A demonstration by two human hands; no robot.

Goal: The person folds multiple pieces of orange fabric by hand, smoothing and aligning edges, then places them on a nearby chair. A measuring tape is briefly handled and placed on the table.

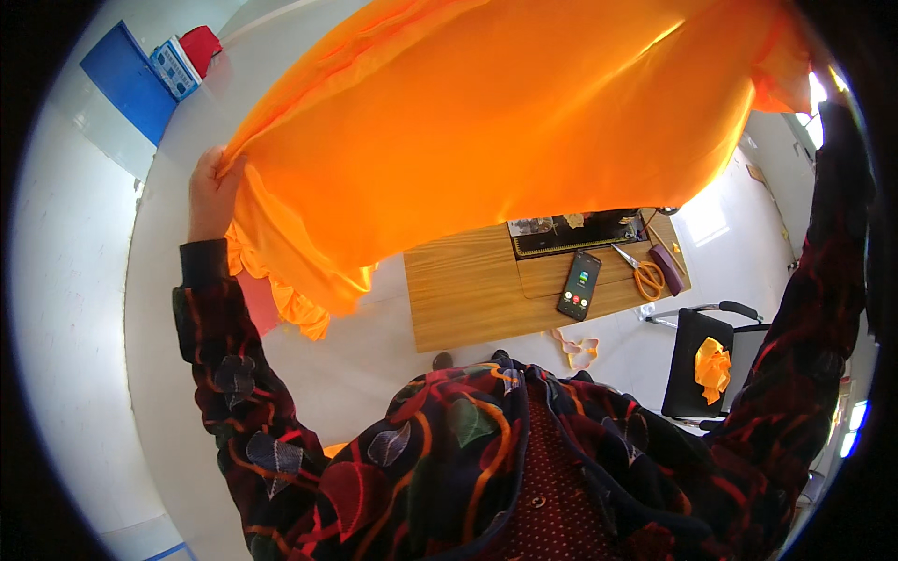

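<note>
A wide sheet of shiny orange satin cloth is stretched out in the air between my raised arms. At the left, my left hand is closed on the cloth's edge, and loose folds hang below it. My right hand is up at the far right rim, small and mostly hidden, closed on the bunched other end of the cloth. Beneath the cloth stands a wooden sewing table, with a black sewing machine partly covered. A smartphone with a lit screen and orange-handled scissors lie on the tabletop.
A dark red oblong object lies beside the scissors. At the right, a black chair carries a crumpled orange scrap. Pale strips lie on the floor by the table. A blue panel and a red item are at the far left.
</note>
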